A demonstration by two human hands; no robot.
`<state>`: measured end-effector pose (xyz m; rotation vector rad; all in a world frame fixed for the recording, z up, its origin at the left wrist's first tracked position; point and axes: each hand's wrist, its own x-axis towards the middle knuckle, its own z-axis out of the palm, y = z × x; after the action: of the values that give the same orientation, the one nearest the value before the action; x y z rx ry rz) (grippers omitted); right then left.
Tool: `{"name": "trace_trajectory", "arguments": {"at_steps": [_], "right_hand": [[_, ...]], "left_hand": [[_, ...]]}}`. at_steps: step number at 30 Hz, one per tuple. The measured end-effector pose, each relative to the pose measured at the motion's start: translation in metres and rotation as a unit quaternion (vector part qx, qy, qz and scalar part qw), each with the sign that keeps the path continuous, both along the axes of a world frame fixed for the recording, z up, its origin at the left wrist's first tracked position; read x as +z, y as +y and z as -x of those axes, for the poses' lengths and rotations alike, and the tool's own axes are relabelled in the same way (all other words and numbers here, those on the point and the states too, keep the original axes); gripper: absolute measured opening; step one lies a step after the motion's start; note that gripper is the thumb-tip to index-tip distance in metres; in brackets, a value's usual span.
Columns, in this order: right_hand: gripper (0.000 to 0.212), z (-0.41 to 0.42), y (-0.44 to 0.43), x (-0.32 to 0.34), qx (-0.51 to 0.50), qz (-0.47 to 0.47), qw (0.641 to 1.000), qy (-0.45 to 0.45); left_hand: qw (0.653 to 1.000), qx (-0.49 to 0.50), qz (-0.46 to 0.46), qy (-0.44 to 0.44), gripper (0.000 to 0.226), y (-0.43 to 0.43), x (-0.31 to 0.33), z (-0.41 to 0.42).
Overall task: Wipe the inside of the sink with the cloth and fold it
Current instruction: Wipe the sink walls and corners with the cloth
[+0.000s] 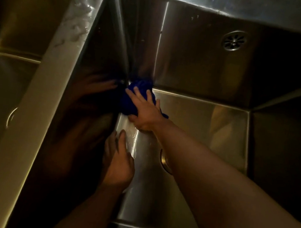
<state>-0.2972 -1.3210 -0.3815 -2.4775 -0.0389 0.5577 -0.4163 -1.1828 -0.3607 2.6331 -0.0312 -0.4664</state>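
Note:
A bunched blue cloth (131, 100) lies in the far left bottom corner of the steel sink (193, 117). My right hand (144, 111) presses down on the cloth with spread, straight fingers, the forearm reaching in from the lower right. My left hand (118, 164) rests with straight fingers on the sink floor beside the left wall, nearer to me than the cloth and apart from it. The cloth's near part is hidden under my right hand.
The drain (164, 162) lies in the sink floor, partly hidden by my right forearm. An overflow grille (234, 40) sits high on the back wall. A wet divider rim (39, 100) separates this basin from a second basin (12, 40) on the left.

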Motion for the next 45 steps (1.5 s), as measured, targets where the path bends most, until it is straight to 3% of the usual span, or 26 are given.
{"name": "trace_trajectory", "arguments": {"at_steps": [5, 10, 17, 28, 35, 38, 41, 43, 45], "right_hand": [[0.098, 0.001, -0.001, -0.003, 0.042, 0.042, 0.998, -0.008], [0.099, -0.002, -0.004, 0.002, 0.091, 0.101, 0.991, -0.017], [0.085, -0.002, -0.005, -0.004, 0.095, 0.098, 0.988, -0.071], [0.082, 0.001, -0.009, -0.011, 0.095, 0.061, 0.988, -0.107], [0.076, 0.003, -0.007, -0.005, 0.085, 0.054, 0.992, -0.074], [0.061, 0.016, -0.015, 0.009, 0.013, 0.015, 0.989, -0.149], [0.055, 0.064, -0.054, 0.01, -0.206, 0.037, 0.952, -0.223], [0.056, 0.114, -0.094, 0.0, -0.269, 0.109, 0.938, -0.192], [0.06, 0.167, -0.13, -0.014, -0.247, 0.213, 0.938, -0.119]], "left_hand": [[0.993, -0.114, -0.04, 0.012, 0.075, 0.013, 0.0, 0.01], [0.947, -0.288, -0.127, 0.059, 0.086, 0.021, -0.024, 0.031], [0.935, -0.319, -0.148, -0.053, 0.082, 0.007, -0.045, 0.032], [0.944, -0.297, -0.115, -0.086, 0.076, 0.011, -0.073, 0.037], [0.965, -0.183, -0.097, -0.163, 0.063, 0.01, -0.052, 0.015], [0.97, -0.121, -0.076, -0.196, 0.061, -0.005, -0.036, -0.023], [0.974, -0.127, -0.1, -0.156, 0.069, -0.03, -0.024, -0.075], [0.97, -0.172, -0.125, -0.116, 0.069, -0.047, -0.022, -0.107], [0.966, -0.215, -0.126, -0.07, 0.061, -0.059, -0.023, -0.129]]}}
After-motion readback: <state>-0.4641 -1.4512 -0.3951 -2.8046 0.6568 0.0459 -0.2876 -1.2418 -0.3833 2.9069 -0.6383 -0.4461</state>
